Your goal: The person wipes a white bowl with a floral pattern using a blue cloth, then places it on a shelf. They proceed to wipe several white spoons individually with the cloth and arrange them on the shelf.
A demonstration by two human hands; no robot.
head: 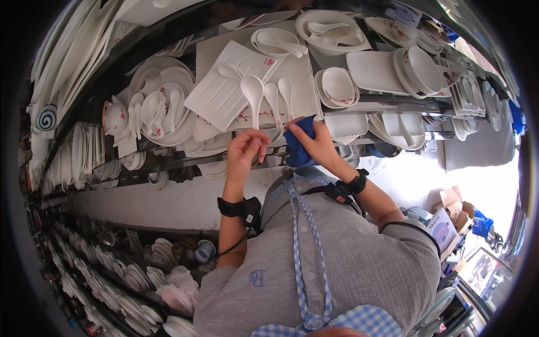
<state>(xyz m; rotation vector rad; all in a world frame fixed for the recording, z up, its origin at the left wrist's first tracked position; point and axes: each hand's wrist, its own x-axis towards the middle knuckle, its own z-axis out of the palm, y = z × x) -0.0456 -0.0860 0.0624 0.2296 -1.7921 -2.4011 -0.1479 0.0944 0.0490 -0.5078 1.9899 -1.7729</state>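
My left hand (247,147) pinches the lower handle of a large white ceramic spoon (252,94), whose bowl points away from me. A folded blue cloth (300,141) is gripped in my right hand (318,141), thumb on top. Beyond my hands, two smaller white spoons with red marks, one of them here (272,99), lie side by side over a plate with red blossoms (244,114). Left of them, another white spoon (229,71) rests on a ridged rectangular white plate (231,90). The tips of the handles near my right hand are partly hidden.
Spoons sit in a round bowl (276,31) and a deep white bowl (332,19) at the back. A teapot (114,116) and stacked plates (162,69) stand left; a rectangular platter (372,71) lies right. Shelves of dishes (134,276) are behind me, cardboard boxes (457,208) at right.
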